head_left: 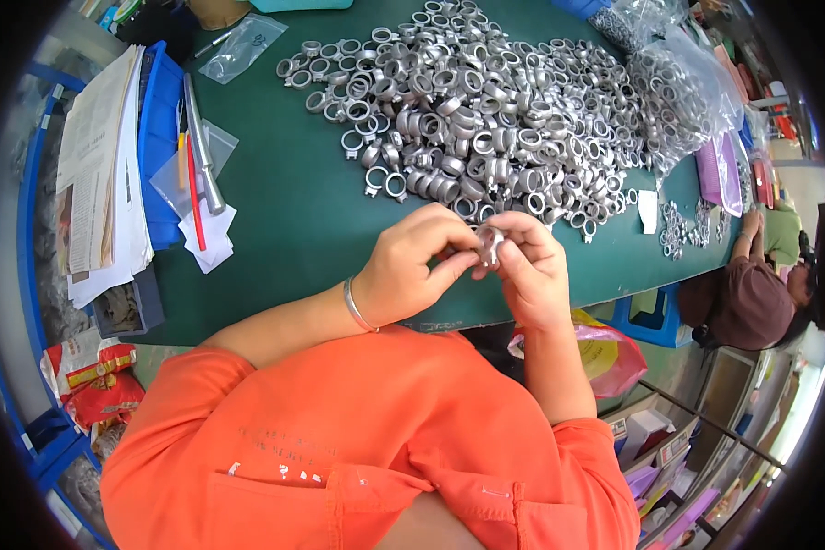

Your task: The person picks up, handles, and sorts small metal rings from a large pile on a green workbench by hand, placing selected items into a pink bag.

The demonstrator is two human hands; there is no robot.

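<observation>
A small silvery metal ring [490, 247] is held between my two hands, just above the front edge of the green table [247, 284]. My left hand [422, 261] pinches its left side with thumb and forefinger. From the right, the thumb and fingers of my right hand [533, 270] close round it, covering part of it. Right behind my hands spreads a large heap of similar grey metal rings [486, 119], many with a small lug on the rim. A few rings lie loose at the heap's near left border.
To the left stand a blue tray [163, 147] with papers, a metal rod [203, 147] and a red pen [195, 197]. Bagged rings [674, 92] and a purple basket [720, 174] are at the right. Another person [747, 298] sits beyond a blue stool [651, 316].
</observation>
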